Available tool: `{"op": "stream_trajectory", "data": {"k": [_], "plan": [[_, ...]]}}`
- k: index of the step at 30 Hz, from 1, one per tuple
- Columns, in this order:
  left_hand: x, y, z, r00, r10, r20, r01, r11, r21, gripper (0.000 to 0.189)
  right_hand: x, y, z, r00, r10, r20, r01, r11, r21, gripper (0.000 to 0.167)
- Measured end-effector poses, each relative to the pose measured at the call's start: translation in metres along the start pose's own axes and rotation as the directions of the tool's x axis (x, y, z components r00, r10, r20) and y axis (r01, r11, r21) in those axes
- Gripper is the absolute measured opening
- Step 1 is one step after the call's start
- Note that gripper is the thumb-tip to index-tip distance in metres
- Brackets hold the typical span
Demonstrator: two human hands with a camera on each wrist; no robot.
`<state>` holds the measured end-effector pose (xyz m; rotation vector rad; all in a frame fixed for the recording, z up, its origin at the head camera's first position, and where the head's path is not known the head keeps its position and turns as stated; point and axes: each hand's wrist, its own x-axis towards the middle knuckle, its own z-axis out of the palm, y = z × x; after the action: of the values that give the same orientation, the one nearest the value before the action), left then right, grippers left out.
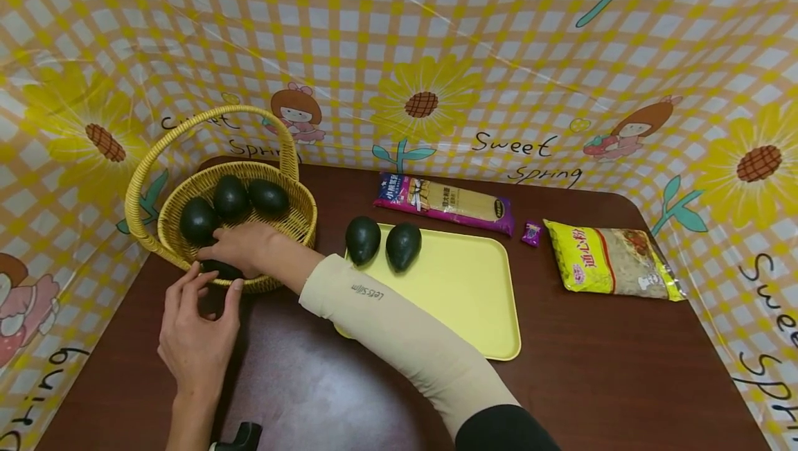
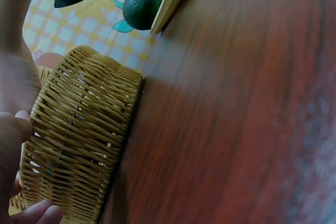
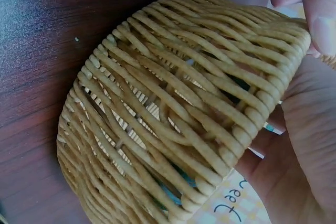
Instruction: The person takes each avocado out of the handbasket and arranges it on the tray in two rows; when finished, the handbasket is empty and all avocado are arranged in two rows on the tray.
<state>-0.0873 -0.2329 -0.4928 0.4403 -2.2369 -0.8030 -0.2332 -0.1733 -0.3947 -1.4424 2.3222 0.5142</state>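
A yellow wicker basket (image 1: 305,212) with a tall arched handle stands at the left of the table. Inside it, three dark green avocados (image 1: 231,196) lie toward the back. My right hand (image 1: 249,246) reaches over the rim and grips another avocado (image 1: 221,269) at the near side, its fingers partly hidden by the basket wall in the right wrist view. With curved fingers, my left hand (image 1: 199,326) holds the near rim; the left wrist view shows its fingertips (image 2: 39,213) against the outer weave. Two more avocados (image 1: 403,246) lie on the yellow tray (image 1: 461,285).
Behind the tray lies a purple pasta packet (image 1: 445,203), with a small purple wrapped sweet (image 1: 531,233) beside it. A yellow bag of pasta (image 1: 614,260) lies at the right. Checked cloth (image 1: 349,35) surrounds the table's back and sides. My right sleeve (image 1: 399,333) crosses the tray's near-left corner.
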Motion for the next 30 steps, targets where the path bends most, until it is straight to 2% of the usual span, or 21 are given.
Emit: {"op": "stream_trajectory", "data": {"k": [6,15,20,30], "plan": [[-0.001,-0.001,0.001,1.0,0.003,-0.011,-0.003,1.0,0.007,0.041,-0.007,0.008,0.003,1.0,0.004,-0.021,-0.004,1.0,0.019,0.08],[0.0,0.0,0.001,1.0,0.001,-0.01,-0.001,1.0,0.005,0.041,-0.026,0.029,0.012,0.99,-0.014,-0.142,0.026,0.997,0.078,0.081],[0.0,0.001,0.001,1.0,0.002,-0.006,-0.002,1.0,0.008,0.041,-0.037,0.039,0.015,0.978,-0.019,-0.206,0.041,0.994,0.1,0.082],[-0.001,0.002,0.001,1.0,0.013,-0.022,-0.013,1.0,0.004,0.041,-0.054,0.053,0.026,0.944,0.007,-0.33,0.073,0.971,0.228,0.084]]}}
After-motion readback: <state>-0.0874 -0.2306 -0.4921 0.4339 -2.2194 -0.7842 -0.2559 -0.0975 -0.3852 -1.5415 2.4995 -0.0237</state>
